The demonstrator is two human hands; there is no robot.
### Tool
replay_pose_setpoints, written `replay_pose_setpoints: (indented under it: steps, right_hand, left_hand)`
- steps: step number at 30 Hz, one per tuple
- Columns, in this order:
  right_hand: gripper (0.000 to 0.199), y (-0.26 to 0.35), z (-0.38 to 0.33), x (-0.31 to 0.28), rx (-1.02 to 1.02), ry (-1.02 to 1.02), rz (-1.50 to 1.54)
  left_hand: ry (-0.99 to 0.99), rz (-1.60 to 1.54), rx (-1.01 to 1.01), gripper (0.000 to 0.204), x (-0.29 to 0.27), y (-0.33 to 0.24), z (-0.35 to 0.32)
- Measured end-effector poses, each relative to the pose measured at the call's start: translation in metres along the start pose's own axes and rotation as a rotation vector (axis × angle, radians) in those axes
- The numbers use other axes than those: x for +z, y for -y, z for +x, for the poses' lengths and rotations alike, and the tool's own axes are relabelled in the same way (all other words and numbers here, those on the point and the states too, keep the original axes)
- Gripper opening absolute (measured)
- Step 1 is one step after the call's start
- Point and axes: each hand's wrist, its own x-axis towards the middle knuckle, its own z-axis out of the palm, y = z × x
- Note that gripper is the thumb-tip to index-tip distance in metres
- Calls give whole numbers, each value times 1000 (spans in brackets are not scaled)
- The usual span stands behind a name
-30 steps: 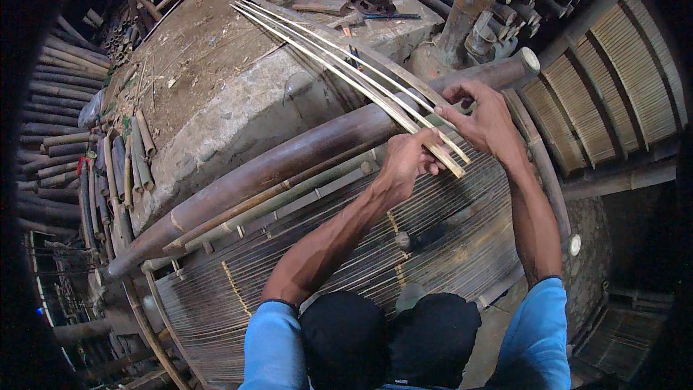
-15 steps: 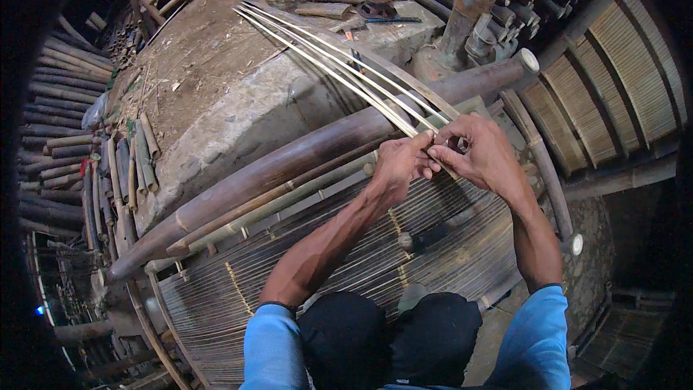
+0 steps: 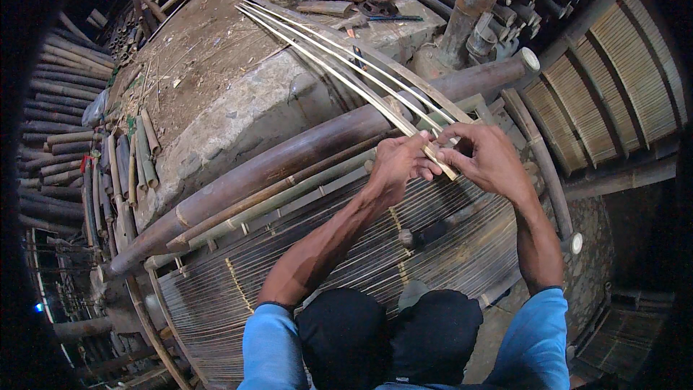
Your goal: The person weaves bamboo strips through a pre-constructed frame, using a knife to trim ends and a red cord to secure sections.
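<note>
Pale strips (image 3: 397,119) are held by the left hand (image 3: 397,166); whether any are pinched by the narrowed right hand (image 3: 485,159) cannot be told.

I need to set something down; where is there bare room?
The grey stone ledge looks bare left of the pale strips, beyond the thick bamboo pole. Crowded: around the left hand and right hand, and the stacked poles far left.
</note>
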Motion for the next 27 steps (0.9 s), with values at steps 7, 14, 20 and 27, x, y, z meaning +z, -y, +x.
replay_pose_setpoints:
  steps: [7, 14, 20, 27]
  right_hand:
    - [23, -5, -7, 2, 25, 9, 95]
    - [21, 4, -15, -2, -41, 21, -88]
    - [23, 0, -20, -8, -114, 48, -18]
    - [22, 11, -26, -11, -18, 36, -83]
  left_hand:
    - [36, -15, -38, 34, -5, -4, -7]
    - [-7, 27, -10, 32, -7, 1, -1]
    - [-40, 74, -13, 34, -6, -1, -3]
    - [-28, 56, -23, 36, -1, -1, -5]
